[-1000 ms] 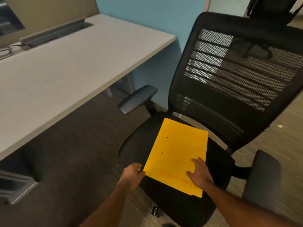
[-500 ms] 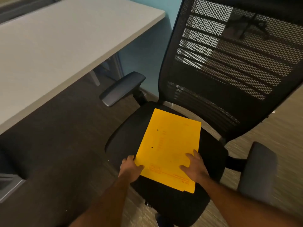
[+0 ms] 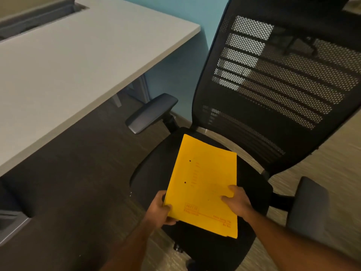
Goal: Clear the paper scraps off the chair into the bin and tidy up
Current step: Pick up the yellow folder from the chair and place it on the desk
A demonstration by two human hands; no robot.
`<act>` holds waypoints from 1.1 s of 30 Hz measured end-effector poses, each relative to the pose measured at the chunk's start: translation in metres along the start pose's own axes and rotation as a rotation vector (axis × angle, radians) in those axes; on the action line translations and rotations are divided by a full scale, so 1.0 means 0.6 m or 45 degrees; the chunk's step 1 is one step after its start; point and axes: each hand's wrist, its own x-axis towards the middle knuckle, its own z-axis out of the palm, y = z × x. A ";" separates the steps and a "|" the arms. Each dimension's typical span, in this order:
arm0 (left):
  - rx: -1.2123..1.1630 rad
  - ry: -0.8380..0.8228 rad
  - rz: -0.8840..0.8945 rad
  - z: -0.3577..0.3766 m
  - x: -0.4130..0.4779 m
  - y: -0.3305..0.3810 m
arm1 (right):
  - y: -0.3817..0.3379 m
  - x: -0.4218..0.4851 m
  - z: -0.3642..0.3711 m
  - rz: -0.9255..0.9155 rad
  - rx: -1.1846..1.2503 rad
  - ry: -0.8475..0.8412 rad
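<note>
A yellow paper folder with two punch holes and red print lies over the black seat of an office chair. My left hand grips the folder's near left corner, thumb on top. On the folder's near right edge my right hand holds it with fingers over the top. The folder's near end looks raised a little off the seat. No loose paper scraps and no bin are in view.
A light grey desk runs along the left, its edge close to the chair's left armrest. The mesh backrest rises behind the seat. The right armrest is at the right. Dark carpet covers the floor; a blue wall stands behind.
Both hands have closed on the folder's near edge: the left moved from beside the corner to gripping it, the right from flat on top to curled over the edge. The view moved closer.
</note>
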 end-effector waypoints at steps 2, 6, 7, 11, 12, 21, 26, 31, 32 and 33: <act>-0.030 0.017 0.029 -0.006 -0.022 0.001 | -0.006 -0.012 -0.009 0.074 0.139 0.027; -0.114 0.095 0.062 -0.033 -0.074 -0.004 | -0.028 -0.041 -0.025 0.174 0.402 0.035; -0.141 0.130 0.066 -0.041 -0.085 -0.008 | -0.036 -0.052 -0.028 0.184 0.476 0.016; -0.219 0.270 0.091 -0.066 -0.136 -0.005 | -0.076 -0.088 -0.037 0.194 0.582 -0.154; -0.255 0.299 0.094 -0.074 -0.150 0.000 | -0.094 -0.098 -0.042 0.195 0.605 -0.222; -0.506 0.541 0.148 -0.140 -0.295 0.046 | -0.259 -0.159 -0.025 0.047 0.656 -0.630; -0.613 0.669 0.184 -0.174 -0.373 0.035 | -0.348 -0.203 0.004 -0.102 0.586 -0.631; -0.747 0.822 0.228 -0.228 -0.439 0.000 | -0.440 -0.259 0.075 -0.303 0.513 -0.634; -0.767 0.856 0.237 -0.242 -0.452 -0.011 | -0.460 -0.272 0.093 -0.336 0.510 -0.640; -0.782 0.890 0.240 -0.258 -0.464 -0.020 | -0.480 -0.281 0.113 -0.373 0.501 -0.635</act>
